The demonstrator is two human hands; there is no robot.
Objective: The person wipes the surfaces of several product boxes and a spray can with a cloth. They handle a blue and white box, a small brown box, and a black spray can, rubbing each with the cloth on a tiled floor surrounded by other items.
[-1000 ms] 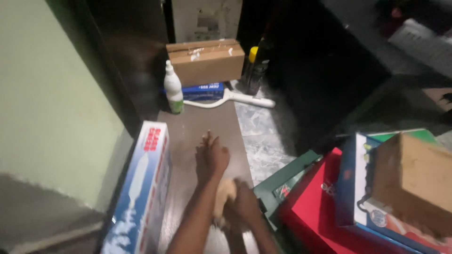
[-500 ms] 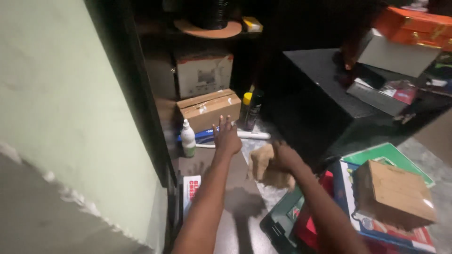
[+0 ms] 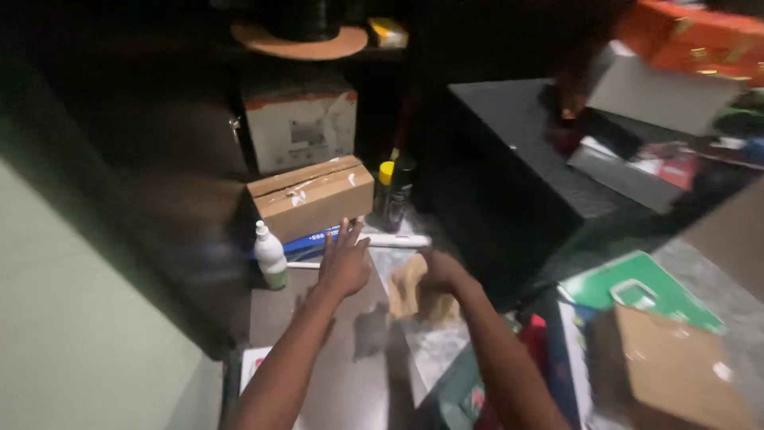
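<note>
Notably, the right hand (image 3: 442, 271) gripped a tan cloth (image 3: 407, 291) over the brown surface (image 3: 318, 350), while the left hand (image 3: 344, 263), fingers spread, risked toppling the white bottle (image 3: 270, 256) at nine o'clock.

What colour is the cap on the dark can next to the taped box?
Yellow. The cap shows best in the head view, atop the dark can.

You held a tan cloth (image 3: 410, 291); beside you stood a white bottle (image 3: 270, 255) with green base, a brown taped box (image 3: 312, 197), and a yellow-capped can (image 3: 385, 193).
</note>
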